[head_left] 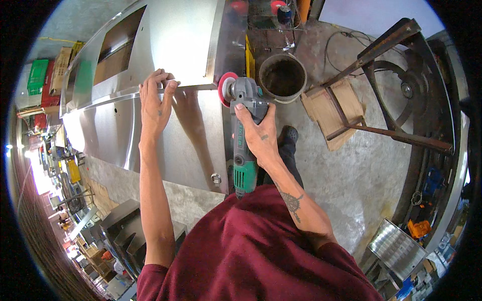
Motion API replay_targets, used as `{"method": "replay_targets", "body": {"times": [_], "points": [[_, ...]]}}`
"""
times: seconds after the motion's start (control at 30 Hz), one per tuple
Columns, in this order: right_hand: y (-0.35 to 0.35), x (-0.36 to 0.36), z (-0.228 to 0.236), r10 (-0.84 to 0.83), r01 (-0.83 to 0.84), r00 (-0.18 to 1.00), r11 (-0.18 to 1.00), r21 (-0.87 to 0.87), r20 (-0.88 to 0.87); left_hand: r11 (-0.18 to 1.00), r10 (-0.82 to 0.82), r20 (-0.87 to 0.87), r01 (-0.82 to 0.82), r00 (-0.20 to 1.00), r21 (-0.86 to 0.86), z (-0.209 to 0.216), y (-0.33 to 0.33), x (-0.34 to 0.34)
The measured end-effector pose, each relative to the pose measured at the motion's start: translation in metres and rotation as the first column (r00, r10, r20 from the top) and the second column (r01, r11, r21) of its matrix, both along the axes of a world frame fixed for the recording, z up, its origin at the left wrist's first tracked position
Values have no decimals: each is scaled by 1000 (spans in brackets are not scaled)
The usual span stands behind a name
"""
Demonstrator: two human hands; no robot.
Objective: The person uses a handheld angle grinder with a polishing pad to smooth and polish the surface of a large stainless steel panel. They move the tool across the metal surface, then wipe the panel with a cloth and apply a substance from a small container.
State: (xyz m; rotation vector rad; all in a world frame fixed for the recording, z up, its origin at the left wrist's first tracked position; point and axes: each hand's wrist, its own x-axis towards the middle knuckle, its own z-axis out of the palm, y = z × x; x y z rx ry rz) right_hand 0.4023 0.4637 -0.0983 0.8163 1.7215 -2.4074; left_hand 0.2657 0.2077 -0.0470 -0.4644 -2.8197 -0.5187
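A green and grey angle grinder is held upright in my right hand, its fingers wrapped round the body near the head. The red disc on the grinder sits right at the corner edge of a large shiny sheet-metal cabinet; whether it touches cannot be made out. My left hand rests on the cabinet's top edge, fingers bent over it and thumb apart, with nothing held. Below that edge, the front panel reflects my arm and carries a small round latch near its lower corner.
A round bucket stands on the floor right of the grinder. Beyond it lie a piece of cardboard and a dark metal frame. A cable runs across the floor. Metal sheets stand at lower left.
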Motion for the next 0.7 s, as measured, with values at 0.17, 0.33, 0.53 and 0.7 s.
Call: {"method": "replay_targets", "body": {"times": [0.17,0.33,0.53,0.7], "points": [[-3,0,4,-18,19,999,999,30,-41,1000,-10,1,10,1000,-3,-2,1,1],[-2,0,10,-18,18,998,1000,-1,-52,1000,-4,12,4,1000,-7,-1,-1,0],[-2,2,3,-9,9,1000,1000,11,-23,1000,-1,-18,1,1000,-2,-3,0,0],[-3,2,17,-15,15,999,1000,14,-47,1000,4,12,-5,1000,16,-1,3,2]]}}
